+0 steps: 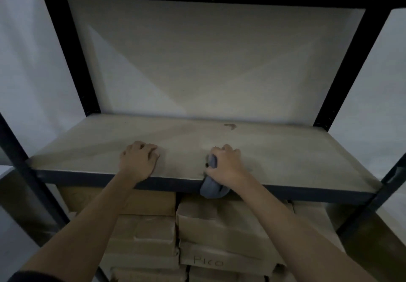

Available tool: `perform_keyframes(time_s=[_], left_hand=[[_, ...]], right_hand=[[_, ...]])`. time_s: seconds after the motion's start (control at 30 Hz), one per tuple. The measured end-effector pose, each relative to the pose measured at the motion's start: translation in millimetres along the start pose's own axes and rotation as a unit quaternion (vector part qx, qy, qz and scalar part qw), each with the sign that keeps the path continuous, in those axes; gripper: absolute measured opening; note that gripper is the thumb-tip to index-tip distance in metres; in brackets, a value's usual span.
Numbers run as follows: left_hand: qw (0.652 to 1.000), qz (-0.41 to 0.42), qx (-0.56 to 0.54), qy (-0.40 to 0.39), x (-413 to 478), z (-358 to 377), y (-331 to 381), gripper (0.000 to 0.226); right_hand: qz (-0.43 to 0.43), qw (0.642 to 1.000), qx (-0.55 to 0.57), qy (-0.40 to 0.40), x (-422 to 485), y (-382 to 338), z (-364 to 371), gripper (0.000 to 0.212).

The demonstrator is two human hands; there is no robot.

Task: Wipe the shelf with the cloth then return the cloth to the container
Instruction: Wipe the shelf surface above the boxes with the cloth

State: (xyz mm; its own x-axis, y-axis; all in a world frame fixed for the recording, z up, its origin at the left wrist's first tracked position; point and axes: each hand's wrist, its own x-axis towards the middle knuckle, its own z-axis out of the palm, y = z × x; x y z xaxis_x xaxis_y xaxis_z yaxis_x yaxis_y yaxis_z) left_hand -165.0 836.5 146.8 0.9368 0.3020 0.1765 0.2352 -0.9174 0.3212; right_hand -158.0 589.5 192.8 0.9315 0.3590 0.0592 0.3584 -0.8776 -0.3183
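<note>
My right hand [226,164] grips the grey cloth [212,185] bunched under it at the shelf [285,149] front edge; my left hand [139,160] rests beside it with curled fingers, holding nothing.

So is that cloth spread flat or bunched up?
Bunched up: the grey cloth is wadded under the right hand, drooping over the shelf's front edge.
</note>
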Motion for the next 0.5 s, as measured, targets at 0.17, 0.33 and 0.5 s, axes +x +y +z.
perform_keyframes(time_s=[0.17,0.33,0.5], left_hand=[[0.998,0.019,-0.018,0.052,-2.8,9.4,-2.2,0.039],[0.996,0.036,-0.016,0.083,-5.7,9.2,-5.5,0.037],[0.997,0.027,-0.02,0.069,-3.5,10.1,-6.4,0.037]], right_hand=[[-0.062,0.987,0.096,0.115,30.0,8.0,-5.8,0.043],[-0.109,0.994,-0.007,0.03,56.7,-32.2,42.2,0.051],[-0.136,0.988,0.037,0.055,68.6,4.6,43.3,0.034]])
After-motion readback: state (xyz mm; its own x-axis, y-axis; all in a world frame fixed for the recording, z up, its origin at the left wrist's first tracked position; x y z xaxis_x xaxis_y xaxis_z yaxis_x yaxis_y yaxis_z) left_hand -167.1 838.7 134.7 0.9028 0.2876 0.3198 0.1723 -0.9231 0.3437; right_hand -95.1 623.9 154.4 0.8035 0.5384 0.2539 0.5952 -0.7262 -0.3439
